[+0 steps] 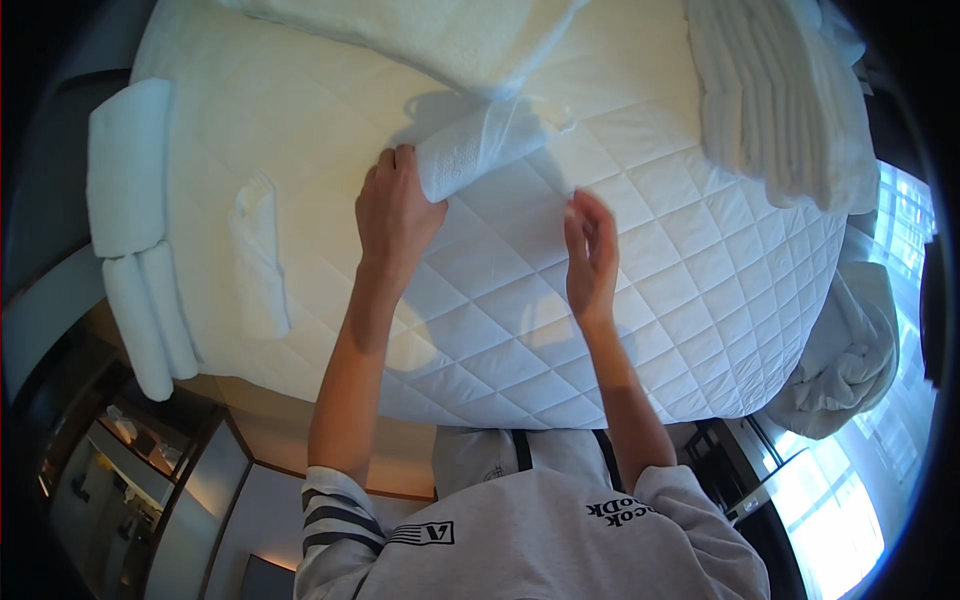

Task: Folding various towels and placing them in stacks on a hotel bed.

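Note:
My left hand point(397, 210) grips the near left end of a narrow folded white towel point(480, 150), which has a textured band. The towel lies slantwise on a white quilted mattress pad point(510, 322), its far end close to a larger white cloth point(450, 37) at the top. My right hand point(592, 259) hovers over the pad, right of the towel and apart from it. Its fingers are bent, with a gap to the thumb, and nothing shows between them. To the left of my left hand lies another narrow folded white towel point(259, 259).
Rolled white towels point(131, 169) line the bed's left edge. A tall stack of folded white towels point(772, 112) stands at the upper right. Bunched white bedding point(844, 360) sits beyond the right edge, near a bright curtained window point(832, 502). Wood-edged shelving point(142, 465) is at lower left.

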